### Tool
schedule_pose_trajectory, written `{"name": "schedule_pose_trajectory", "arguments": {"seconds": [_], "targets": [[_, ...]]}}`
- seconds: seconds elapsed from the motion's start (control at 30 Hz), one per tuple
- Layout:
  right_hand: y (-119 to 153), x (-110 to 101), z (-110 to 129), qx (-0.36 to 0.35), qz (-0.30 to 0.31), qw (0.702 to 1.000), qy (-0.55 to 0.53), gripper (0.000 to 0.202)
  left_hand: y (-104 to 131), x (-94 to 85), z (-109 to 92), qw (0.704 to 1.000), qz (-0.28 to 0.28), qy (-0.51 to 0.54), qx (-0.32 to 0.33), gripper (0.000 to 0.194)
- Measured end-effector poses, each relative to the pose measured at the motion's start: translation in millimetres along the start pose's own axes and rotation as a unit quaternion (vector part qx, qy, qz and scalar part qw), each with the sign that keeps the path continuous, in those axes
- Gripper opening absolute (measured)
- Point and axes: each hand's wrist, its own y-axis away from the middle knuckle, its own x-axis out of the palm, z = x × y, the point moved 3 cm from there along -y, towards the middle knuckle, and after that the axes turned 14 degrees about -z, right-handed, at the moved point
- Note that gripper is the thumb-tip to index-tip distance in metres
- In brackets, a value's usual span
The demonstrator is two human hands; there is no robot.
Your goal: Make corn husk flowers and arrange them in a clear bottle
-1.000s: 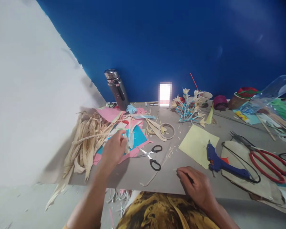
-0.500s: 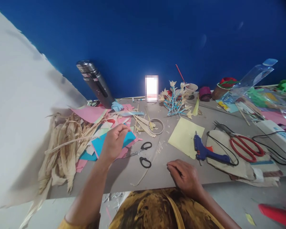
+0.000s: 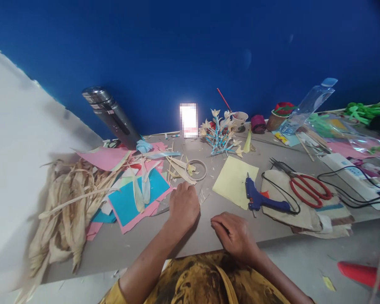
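Note:
My left hand [image 3: 184,207] rests low over the grey table, fingers curled and turned away, covering the spot where the black-handled scissors lay. Whether it grips them is hidden. My right hand [image 3: 233,236] lies near the table's front edge in a loose fist, with nothing visible in it. Pale corn husk pieces [image 3: 141,191] lie on the blue paper sheet [image 3: 123,207], left of my left hand. Just beyond that hand is a roll of tape [image 3: 205,172]. A yellow paper sheet [image 3: 231,177] and a blue glue gun [image 3: 256,196] lie beyond my right hand.
Dried husks [image 3: 61,215] are heaped at the left, before a dark flask [image 3: 114,118]. Husk flowers on blue stems [image 3: 220,135] stand at the back. Red-handled scissors [image 3: 313,190] rest on a folded cloth [image 3: 281,185], beside a power strip [image 3: 351,175]. A clear bottle [image 3: 310,105] leans behind.
My left hand has moved right and toward me, off the blue paper and over the black-handled scissors. Husk pieces now show on the paper. My right hand stays put; the view has shifted right.

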Motion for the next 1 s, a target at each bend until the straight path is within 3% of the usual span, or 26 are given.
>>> {"name": "schedule_pose_trajectory", "arguments": {"seconds": [0.37, 0.5, 0.6, 0.67, 0.73, 0.87, 0.93, 1.0], "targets": [[-1, -1, -2, 0.0, 0.012, 1.0, -0.026, 0.025, -12, -1.2, -22, 0.999, 0.037, 0.001, 0.028, 0.026], [0, 0, -2, 0.0, 0.008, 1.0, -0.028, 0.027, -15, -2.6, -17, 0.999, 0.021, 0.023, 0.014, 0.022], [-1, -4, 0, 0.019, 0.01, 0.999, -0.042, 0.026, -19, -5.6, -3, 0.99, -0.015, 0.141, -0.027, 0.015], [-7, -8, 2, 0.067, 0.006, 0.995, -0.078, 0.025, -21, -6.1, 7, 0.966, -0.016, 0.248, -0.065, 0.011], [-18, -11, 2, 0.16, -0.014, 0.977, -0.138, 0.025, -24, -5.6, 16, 0.93, -0.012, 0.349, -0.114, 0.007], [-49, -6, 1, 0.34, -0.05, 0.898, -0.275, 0.026, -24, -5.8, 17, 0.813, 0.01, 0.552, -0.185, 0.01], [-65, 0, 1, 0.365, -0.051, 0.87, -0.327, 0.035, -20, -7.7, 12, 0.757, 0.048, 0.621, -0.197, 0.017], [-80, 3, 0, 0.359, -0.06, 0.865, -0.345, 0.037, -14, -10.0, 9, 0.733, 0.095, 0.644, -0.199, 0.021]]}}
